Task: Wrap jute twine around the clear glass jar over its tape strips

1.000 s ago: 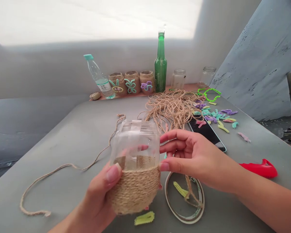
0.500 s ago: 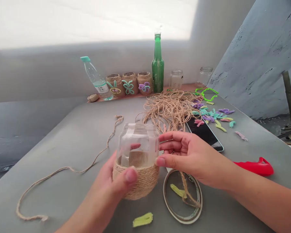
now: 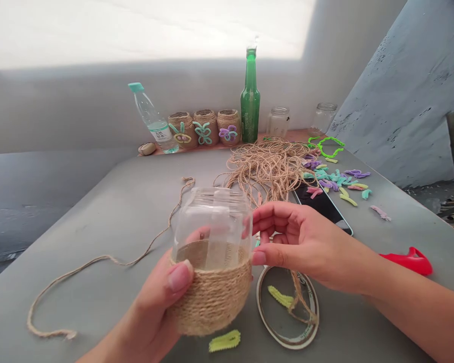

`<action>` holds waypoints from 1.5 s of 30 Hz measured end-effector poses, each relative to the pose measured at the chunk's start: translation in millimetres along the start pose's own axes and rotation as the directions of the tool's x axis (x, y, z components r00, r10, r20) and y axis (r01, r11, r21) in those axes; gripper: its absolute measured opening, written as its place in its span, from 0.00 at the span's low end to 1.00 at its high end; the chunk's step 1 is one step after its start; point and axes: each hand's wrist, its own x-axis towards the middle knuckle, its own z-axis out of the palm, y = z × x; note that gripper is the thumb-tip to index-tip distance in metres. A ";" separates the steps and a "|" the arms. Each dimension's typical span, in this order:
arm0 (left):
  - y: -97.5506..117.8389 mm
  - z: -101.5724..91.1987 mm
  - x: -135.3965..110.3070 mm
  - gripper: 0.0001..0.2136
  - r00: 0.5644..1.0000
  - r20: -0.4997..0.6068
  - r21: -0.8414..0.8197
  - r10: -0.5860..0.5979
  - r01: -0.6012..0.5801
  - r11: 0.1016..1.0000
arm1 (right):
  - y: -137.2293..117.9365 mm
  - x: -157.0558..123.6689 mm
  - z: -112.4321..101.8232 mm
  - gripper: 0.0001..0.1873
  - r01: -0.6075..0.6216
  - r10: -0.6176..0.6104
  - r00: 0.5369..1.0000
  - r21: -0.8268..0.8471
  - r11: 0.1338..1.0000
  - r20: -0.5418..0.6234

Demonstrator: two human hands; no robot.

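My left hand (image 3: pixel 157 295) grips a clear glass jar (image 3: pixel 217 219) from the left, thumb in front and fingers behind. Jute twine (image 3: pixel 215 297) is wound tightly around the jar's lower half; bare glass shows above it. The jar is held above the table, tilted slightly. At its right side is my right hand (image 3: pixel 306 244), with curled fingers and the thumb tip by the wrap's upper edge. Whatever those right fingers pinch is hidden. A loose heap of twine (image 3: pixel 268 164) lies behind, and a tape ring (image 3: pixel 260 307) with a strand across it sits below.
Several twine-wrapped jars (image 3: pixel 205 128), a green bottle (image 3: pixel 250 111), a water bottle (image 3: pixel 159 128) and bare jars (image 3: pixel 279 122) line the back. On the right are a phone (image 3: pixel 323 212), pipe-cleaner pieces (image 3: pixel 335 179) and a red-handled tool (image 3: pixel 412 261). A cut cord (image 3: pixel 106 257) lies left.
The jar has come closer to me and lower in view, and my left thumb has shifted left along the wrap. My right hand stays beside the jar. The view has shifted slightly.
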 end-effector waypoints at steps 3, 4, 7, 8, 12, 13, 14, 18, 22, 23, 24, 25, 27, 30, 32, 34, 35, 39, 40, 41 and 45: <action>2.2 4.0 0.1 0.23 0.999 0.048 -0.041 -0.018 0.020 0.999 | -0.6 -1.7 1.7 0.27 -0.057 0.054 0.997 0.080 0.995 0.046; 1.8 5.1 0.8 0.23 0.999 0.043 -0.045 -0.022 0.024 0.999 | -0.9 -1.8 2.6 0.29 -0.080 0.073 0.995 0.120 0.990 0.063; -2.3 7.2 2.8 0.25 0.993 -0.117 0.077 0.022 -0.013 0.997 | -1.0 -0.5 5.7 0.31 -0.088 0.082 0.996 0.163 0.983 0.042; -4.2 7.5 3.1 0.27 0.980 -0.189 0.159 0.060 -0.030 0.987 | -0.6 0.2 7.0 0.31 -0.077 0.077 0.997 0.149 0.986 0.008; -8.0 7.5 3.2 0.38 0.934 -0.332 0.343 0.132 -0.011 0.939 | 2.6 1.3 12.1 0.31 -0.075 0.081 0.987 0.049 0.996 -0.142; -7.8 7.5 3.3 0.38 0.934 -0.337 0.331 0.122 -0.004 0.944 | 3.2 0.9 12.8 0.31 -0.073 0.076 0.984 0.027 0.997 -0.159; -7.2 7.3 3.5 0.37 0.934 -0.341 0.304 0.106 0.002 0.953 | 3.6 0.4 13.0 0.31 -0.069 0.071 0.984 0.013 0.998 -0.162; -5.1 5.3 4.5 0.32 0.960 -0.276 0.112 0.058 -0.028 0.993 | 1.8 -0.4 9.6 0.30 -0.068 0.071 0.989 0.027 0.997 -0.132; -4.7 1.3 2.8 0.25 0.991 -0.135 -0.045 0.011 -0.017 0.999 | 0.6 0.2 5.6 0.31 -0.066 0.069 0.991 0.027 0.997 -0.117; -4.5 0.4 2.0 0.25 0.993 -0.116 -0.064 -0.015 0.008 0.998 | 1.0 0.1 5.3 0.29 -0.061 0.063 0.993 0.032 0.998 -0.097; -4.3 -0.4 1.3 0.26 0.994 -0.103 -0.076 -0.041 0.033 0.997 | 1.4 -0.1 5.4 0.28 -0.057 0.060 0.996 0.048 0.997 -0.068; -4.2 -1.0 0.7 0.27 0.993 -0.098 -0.084 -0.063 0.054 0.995 | 1.9 -0.2 5.8 0.27 -0.058 0.061 0.998 0.072 0.996 -0.035; -4.5 -1.2 0.5 0.30 0.991 -0.100 -0.085 -0.090 0.082 0.993 | 2.7 -0.1 7.1 0.25 -0.072 0.069 0.997 0.131 0.989 0.027; -6.8 0.8 2.7 0.31 0.981 -0.187 0.015 -0.054 0.058 0.998 | 3.2 1.6 9.5 0.26 -0.069 0.069 0.998 0.169 0.983 0.007; -8.9 3.2 4.4 0.33 0.963 -0.266 0.164 0.033 0.012 0.986 | 3.6 2.9 11.4 0.28 -0.063 0.073 0.995 0.143 0.988 -0.069; -10.2 5.1 5.3 0.36 0.944 -0.312 0.293 0.104 -0.009 0.956 | 3.6 3.2 13.3 0.31 -0.060 0.074 0.987 0.099 0.993 -0.140; -10.2 5.8 5.4 0.37 0.943 -0.312 0.323 0.119 -0.013 0.946 | 3.2 2.6 14.2 0.32 -0.061 0.073 0.984 0.079 0.995 -0.161; -6.1 7.9 4.1 0.36 0.949 -0.299 0.264 0.095 -0.013 0.964 | -1.5 -2.3 14.4 0.31 -0.066 0.078 0.987 0.083 0.994 -0.138; -4.8 8.8 3.6 0.35 0.952 -0.297 0.218 0.080 -0.015 0.976 | -2.6 -3.3 13.5 0.30 -0.067 0.078 0.989 0.084 0.994 -0.125; -3.7 9.7 3.2 0.34 0.953 -0.295 0.170 0.066 -0.016 0.985 | -3.1 -3.8 12.3 0.30 -0.067 0.076 0.990 0.079 0.995 -0.117; -2.0 12.1 3.1 0.30 0.959 -0.280 0.069 0.040 -0.021 0.997 | -0.3 -1.0 8.6 0.30 0.000 -0.007 0.989 -0.055 0.998 -0.145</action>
